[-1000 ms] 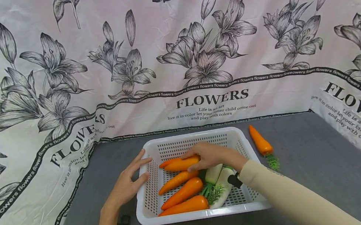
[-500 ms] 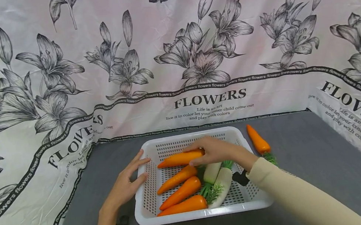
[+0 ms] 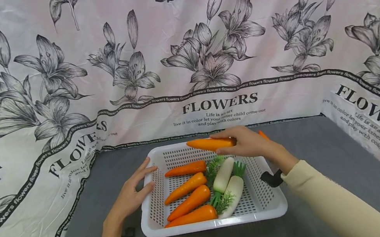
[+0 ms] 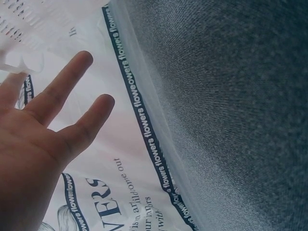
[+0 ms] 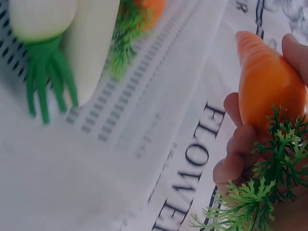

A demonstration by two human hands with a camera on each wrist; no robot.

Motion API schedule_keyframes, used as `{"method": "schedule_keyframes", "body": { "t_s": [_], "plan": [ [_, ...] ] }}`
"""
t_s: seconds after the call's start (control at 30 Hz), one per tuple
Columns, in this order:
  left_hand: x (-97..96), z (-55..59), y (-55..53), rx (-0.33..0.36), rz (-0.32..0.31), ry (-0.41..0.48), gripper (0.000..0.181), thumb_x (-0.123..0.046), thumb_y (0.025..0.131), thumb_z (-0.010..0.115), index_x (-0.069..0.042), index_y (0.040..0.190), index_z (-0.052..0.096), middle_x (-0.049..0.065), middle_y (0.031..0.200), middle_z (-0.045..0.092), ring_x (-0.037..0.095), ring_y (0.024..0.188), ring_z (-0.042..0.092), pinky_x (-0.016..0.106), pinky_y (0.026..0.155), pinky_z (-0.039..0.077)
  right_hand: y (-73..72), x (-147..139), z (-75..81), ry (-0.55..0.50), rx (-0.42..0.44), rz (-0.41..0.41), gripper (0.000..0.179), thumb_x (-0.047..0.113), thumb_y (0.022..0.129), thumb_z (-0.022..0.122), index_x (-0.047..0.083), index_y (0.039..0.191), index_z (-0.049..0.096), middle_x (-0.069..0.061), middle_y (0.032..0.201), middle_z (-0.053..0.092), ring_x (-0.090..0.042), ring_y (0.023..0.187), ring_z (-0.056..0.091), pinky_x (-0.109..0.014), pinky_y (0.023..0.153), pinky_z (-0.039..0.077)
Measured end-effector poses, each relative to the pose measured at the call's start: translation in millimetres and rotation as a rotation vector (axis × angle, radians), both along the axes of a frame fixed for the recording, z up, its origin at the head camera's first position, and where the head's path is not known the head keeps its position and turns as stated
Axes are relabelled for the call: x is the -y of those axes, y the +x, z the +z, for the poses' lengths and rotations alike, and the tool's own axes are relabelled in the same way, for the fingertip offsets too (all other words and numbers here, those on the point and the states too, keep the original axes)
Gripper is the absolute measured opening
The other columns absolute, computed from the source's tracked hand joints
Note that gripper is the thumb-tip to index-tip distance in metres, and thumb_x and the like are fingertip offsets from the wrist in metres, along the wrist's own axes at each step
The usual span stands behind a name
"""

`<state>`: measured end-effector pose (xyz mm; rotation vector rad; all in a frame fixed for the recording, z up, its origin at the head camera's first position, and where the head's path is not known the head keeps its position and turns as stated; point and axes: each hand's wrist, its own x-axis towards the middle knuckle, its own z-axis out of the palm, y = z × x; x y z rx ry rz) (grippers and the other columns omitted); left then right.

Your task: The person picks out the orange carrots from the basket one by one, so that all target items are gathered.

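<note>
My right hand [image 3: 247,142] grips an orange carrot [image 3: 209,144], raised over the back rim of the white plastic basket [image 3: 237,220]. In the right wrist view, thumb and fingers wrap round its thick end, and green fronds [image 5: 276,168] hang by the palm. My left hand [image 3: 129,193] rests at the basket's left rim, fingers spread and fairly straight. Inside the basket, several carrots [image 3: 190,202] lie in a row on the left, tips pointing left. Beside them are two white radishes [image 3: 223,174] with green tops.
Another carrot [image 3: 263,134] lies on the grey tabletop [image 3: 321,158] right of the basket, mostly hidden behind my right hand. A flower-printed cloth [image 3: 217,111] hangs behind and along both sides of the table.
My right hand has lifted a carrot from the back of the row, up and to the right. Another carrot beneath it now shows. The left hand stays at the rim.
</note>
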<state>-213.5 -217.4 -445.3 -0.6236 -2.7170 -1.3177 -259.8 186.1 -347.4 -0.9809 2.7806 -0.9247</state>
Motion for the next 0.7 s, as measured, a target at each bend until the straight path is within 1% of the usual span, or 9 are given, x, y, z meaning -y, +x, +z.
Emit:
{"method": "schedule_keyframes", "body": {
  "t_s": [0.1, 0.23, 0.47, 0.53, 0.7],
  "plan": [
    [0.1, 0.0, -0.2, -0.005, 0.002, -0.001, 0.044, -0.029, 0.1, 0.061, -0.023, 0.144, 0.058, 0.001, 0.17, 0.025, 0.042, 0.155, 0.026, 0.072, 0.113, 0.032, 1.9, -14.3, 1.3, -0.013, -0.013, -0.072, 0.055, 0.037, 0.094, 0.073, 0.017, 0.144, 0.06, -0.004, 0.121, 0.071, -0.015, 0.081, 0.058, -0.03, 0.069, 0.052],
    [-0.3, 0.3, 0.0, -0.003, 0.008, -0.007, 0.044, -0.03, 0.101, 0.061, -0.024, 0.144, 0.058, 0.001, 0.17, 0.025, 0.041, 0.155, 0.026, 0.072, 0.114, 0.03, 5.0, -32.6, -0.9, -0.025, -0.036, -0.149, 0.055, 0.036, 0.094, 0.073, 0.018, 0.144, 0.06, -0.007, 0.127, 0.07, -0.017, 0.087, 0.06, -0.032, 0.075, 0.053],
    [-1.3, 1.4, 0.9, 0.004, 0.011, -0.01, 0.045, -0.03, 0.1, 0.061, -0.021, 0.144, 0.058, 0.001, 0.17, 0.025, 0.041, 0.155, 0.026, 0.073, 0.115, 0.027, 12.5, -61.3, -8.7, -0.076, -0.028, -0.243, 0.055, 0.036, 0.094, 0.073, 0.018, 0.145, 0.059, -0.011, 0.121, 0.07, -0.02, 0.081, 0.058, -0.031, 0.068, 0.051],
    [-1.3, 1.5, 1.0, 0.007, 0.011, -0.011, 0.045, -0.029, 0.1, 0.061, -0.02, 0.144, 0.058, 0.001, 0.17, 0.025, 0.041, 0.155, 0.025, 0.073, 0.115, 0.027, 13.8, -68.5, -11.1, -0.083, -0.029, -0.26, 0.055, 0.035, 0.095, 0.072, 0.018, 0.145, 0.059, -0.012, 0.123, 0.069, -0.02, 0.08, 0.058, -0.03, 0.066, 0.051],
    [-0.7, 1.3, 1.0, 0.007, 0.009, -0.011, 0.044, -0.029, 0.101, 0.061, -0.022, 0.144, 0.058, 0.001, 0.17, 0.025, 0.042, 0.155, 0.025, 0.073, 0.115, 0.028, 16.5, -86.5, -17.6, -0.083, -0.028, -0.329, 0.055, 0.037, 0.095, 0.071, 0.017, 0.145, 0.058, -0.015, 0.123, 0.069, -0.022, 0.079, 0.057, -0.028, 0.063, 0.05]
  ]
}}
